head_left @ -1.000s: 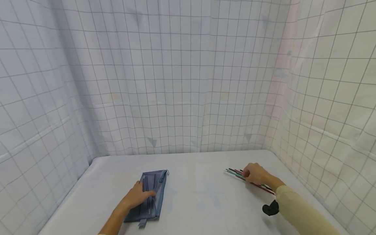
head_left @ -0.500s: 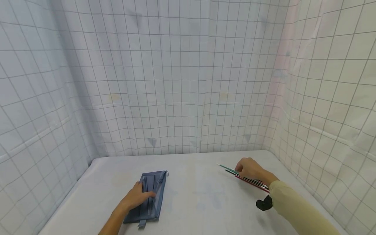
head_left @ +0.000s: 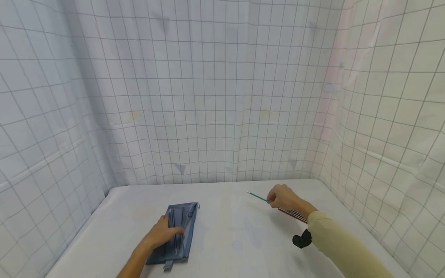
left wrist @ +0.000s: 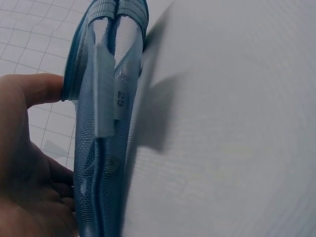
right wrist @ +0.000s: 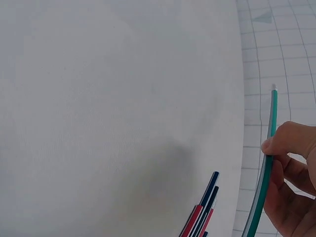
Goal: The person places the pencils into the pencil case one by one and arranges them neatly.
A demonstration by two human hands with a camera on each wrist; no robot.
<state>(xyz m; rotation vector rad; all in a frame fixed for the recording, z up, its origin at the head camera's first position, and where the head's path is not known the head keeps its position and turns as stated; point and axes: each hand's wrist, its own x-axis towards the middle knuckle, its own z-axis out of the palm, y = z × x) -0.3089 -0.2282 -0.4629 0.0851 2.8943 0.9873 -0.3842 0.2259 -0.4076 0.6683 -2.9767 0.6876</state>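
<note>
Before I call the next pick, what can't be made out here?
Green pencil, lower end: cut off by the bottom edge, right wrist view.
Other pencils, exact count: cut off by the same edge, right wrist view; partly behind the right hand, head view.
Mesh pouch, part of its middle: covered by the left hand, head view.

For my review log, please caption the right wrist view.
Right hand pinching a green pencil-like stick, with red and dark sticks lying together on the white table.

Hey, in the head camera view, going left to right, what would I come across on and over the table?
Blue pouch with the left hand on it, green pencil, right hand, cream sleeve.
</note>
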